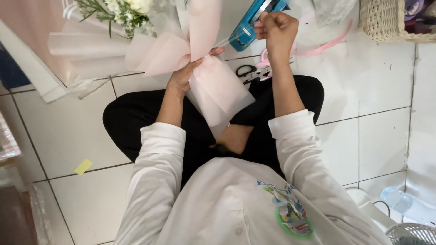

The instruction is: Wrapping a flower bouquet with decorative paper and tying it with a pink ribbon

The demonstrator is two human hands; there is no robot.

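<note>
Gripping the pinched neck of a pale pink bouquet wrap (213,86), the left hand (184,75) is closed around it over the lap, flowers (120,11) far left. The right hand (277,29), raised farther off, pinches a thin strand running toward the wrap. A blue tool (252,22) sits just beside it; scissors (247,71) lie on the floor between the arms.
</note>
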